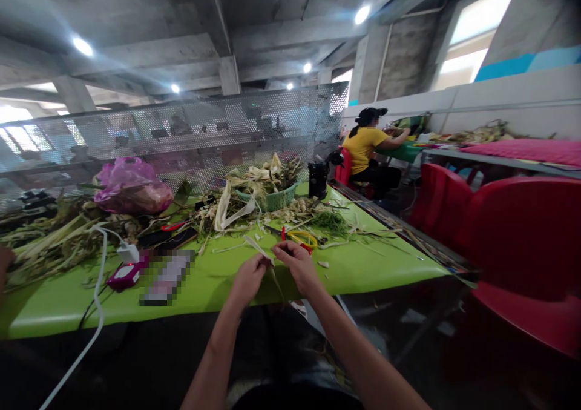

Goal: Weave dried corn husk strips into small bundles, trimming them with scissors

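Observation:
My left hand (249, 278) pinches a pale strip of dried husk (256, 246) near the front edge of the table. Close beside it, my right hand (297, 266) is closed, its fingertips on the same strip where it passes between the hands. A thin end of the strip hangs below my fingers. Just beyond my right hand lies a pair of scissors (303, 238) with red and yellow handles. Behind them stands a green basket (279, 200) heaped with dry husks (261, 177). Small green shreds (330, 220) lie to its right.
On the green table (209, 286) are a phone (167, 277), a purple charging device (126, 275) with a white cable (100, 289), a purple bag (131, 186), stalks (59, 237) and a black cup (318, 180). Red chairs (529, 234) and a person in yellow (365, 146) are at the right.

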{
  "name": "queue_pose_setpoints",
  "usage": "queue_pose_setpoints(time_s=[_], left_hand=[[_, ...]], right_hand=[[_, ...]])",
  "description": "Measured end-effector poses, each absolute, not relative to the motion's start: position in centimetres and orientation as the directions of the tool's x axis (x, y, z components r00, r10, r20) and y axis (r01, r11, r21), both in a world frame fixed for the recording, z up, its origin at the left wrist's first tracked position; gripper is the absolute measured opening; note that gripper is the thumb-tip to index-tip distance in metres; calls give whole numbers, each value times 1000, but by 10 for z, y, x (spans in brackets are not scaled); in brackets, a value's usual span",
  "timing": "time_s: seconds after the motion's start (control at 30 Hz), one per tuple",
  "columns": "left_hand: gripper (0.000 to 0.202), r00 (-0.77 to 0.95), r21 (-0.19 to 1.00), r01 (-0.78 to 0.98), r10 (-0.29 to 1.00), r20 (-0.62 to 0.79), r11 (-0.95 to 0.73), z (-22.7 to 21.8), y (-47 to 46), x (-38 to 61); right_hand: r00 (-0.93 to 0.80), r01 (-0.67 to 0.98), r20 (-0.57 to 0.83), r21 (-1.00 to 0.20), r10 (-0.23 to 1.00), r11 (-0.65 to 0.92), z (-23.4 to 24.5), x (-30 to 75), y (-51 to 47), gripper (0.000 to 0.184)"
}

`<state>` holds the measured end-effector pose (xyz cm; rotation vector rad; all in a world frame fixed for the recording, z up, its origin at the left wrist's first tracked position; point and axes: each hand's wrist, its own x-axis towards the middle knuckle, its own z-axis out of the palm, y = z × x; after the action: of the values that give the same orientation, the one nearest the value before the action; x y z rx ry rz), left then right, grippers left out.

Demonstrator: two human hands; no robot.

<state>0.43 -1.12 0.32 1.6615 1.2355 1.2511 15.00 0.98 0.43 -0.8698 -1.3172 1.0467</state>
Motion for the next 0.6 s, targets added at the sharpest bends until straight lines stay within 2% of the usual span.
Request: queue_pose_setpoints(time_s=[0.13,0.33,0.43,0.5,0.6], left_hand=[[10,129,933,207,953,273,-295,3,-12,10],[13,304,896,327,931,201,-301,5,-20,16],[15,381,870,358,904,195,-338,6,-22,18],[13,369,884,332,908,200,-329,7,-20,19],[15,201,954,197,962,186,-226,8,-17,20]], right_hand=[[-139,-7,350,-936,926,352,4,151,9,22],[-8,-207,309,-931,951,301,3,150,6,19],[47,-234,311,-921,949,313,3,150,6,21],[66,-244,310,-917,949,316,4,151,5,22],[74,-257,336,-903,939,343,5,152,4,27]])
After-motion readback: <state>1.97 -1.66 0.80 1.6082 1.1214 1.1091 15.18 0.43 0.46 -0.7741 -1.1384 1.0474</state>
